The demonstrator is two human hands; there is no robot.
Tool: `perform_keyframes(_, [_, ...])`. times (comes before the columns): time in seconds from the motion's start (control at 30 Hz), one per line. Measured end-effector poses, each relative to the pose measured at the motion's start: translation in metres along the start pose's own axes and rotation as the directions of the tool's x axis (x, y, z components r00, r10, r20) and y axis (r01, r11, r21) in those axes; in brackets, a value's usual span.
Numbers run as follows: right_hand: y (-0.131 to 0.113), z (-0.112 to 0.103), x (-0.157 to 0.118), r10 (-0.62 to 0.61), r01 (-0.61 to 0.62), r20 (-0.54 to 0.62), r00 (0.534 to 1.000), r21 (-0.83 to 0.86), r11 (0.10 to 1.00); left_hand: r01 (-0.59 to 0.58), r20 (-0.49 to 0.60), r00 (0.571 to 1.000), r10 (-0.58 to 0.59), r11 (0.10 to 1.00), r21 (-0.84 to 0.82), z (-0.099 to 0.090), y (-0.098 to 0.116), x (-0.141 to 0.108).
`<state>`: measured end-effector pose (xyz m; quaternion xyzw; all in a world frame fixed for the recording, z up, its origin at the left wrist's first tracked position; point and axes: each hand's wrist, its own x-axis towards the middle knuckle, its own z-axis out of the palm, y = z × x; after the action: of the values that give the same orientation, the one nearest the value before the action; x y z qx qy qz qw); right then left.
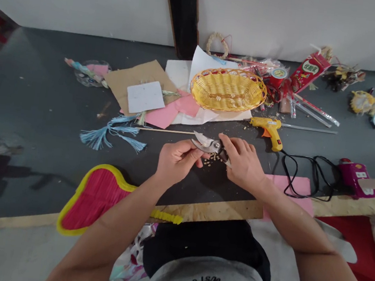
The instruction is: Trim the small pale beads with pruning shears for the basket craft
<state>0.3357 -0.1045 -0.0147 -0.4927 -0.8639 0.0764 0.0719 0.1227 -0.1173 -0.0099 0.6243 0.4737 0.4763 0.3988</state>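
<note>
My right hand [248,164] is wrapped round the handles of a pair of pruning shears [213,144], whose blades stand apart and point left. Thumb and fingers of my left hand [178,160] pinch together right at the lower blade; whatever is between them is too small to make out. Below the shears, small pale cut bits [213,159] lie scattered on the dark table. A thin wooden stick [166,131] lies behind my left hand, running from a blue tassel [106,133] to near the blade tips.
A yellow woven basket [227,90] sits on papers at the back. To the right are a yellow glue gun [267,128], its black cable [306,173] and a purple box [355,177]. A red-and-yellow fan shape [98,198] overhangs the front edge. A phone [183,19] leans against the wall.
</note>
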Motion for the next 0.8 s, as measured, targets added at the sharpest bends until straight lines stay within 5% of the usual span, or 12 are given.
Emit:
perform_keyframes(0.63, [0.009,-0.002,-0.001,-0.116,0.115,-0.001,0.993,0.164,0.98,-0.078,0.05,0.996,0.079,0.996,-0.034,-0.002,-0.005,-0.003])
perform_keyframes(0.8, [0.006,0.001,0.0,-0.073,0.077,-0.052,0.996,0.097,0.992,-0.044,0.032,0.998,0.046,0.996,-0.083,-0.002,-0.009,-0.002])
